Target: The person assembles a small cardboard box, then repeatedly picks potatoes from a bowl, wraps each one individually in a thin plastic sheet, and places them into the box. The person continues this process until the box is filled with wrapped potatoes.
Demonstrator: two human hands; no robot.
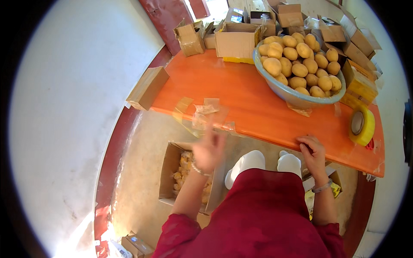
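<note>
My left hand (209,150) is blurred, its index finger stretched towards the strips of clear tape (206,111) stuck at the table's front edge. Nothing shows in it, and I cannot tell whether the fingertip touches the tape. Below that hand, a cardboard box (164,180) on the floor holds plastic-wrapped pieces of corn (181,172). My right hand (313,154) rests its fingers on the front edge of the orange table (226,80), holding nothing visible. To its right stands a large roll of yellowish packing tape (362,125), with a small red object (370,144) partly hidden behind it.
A blue-grey basin (290,92) heaped with potatoes (299,70) occupies the table's back right. Opened cartons (238,40) crowd the far side. A long closed carton (148,87) lies at the left end, by the white wall (80,80). Another box (335,180) sits under the table.
</note>
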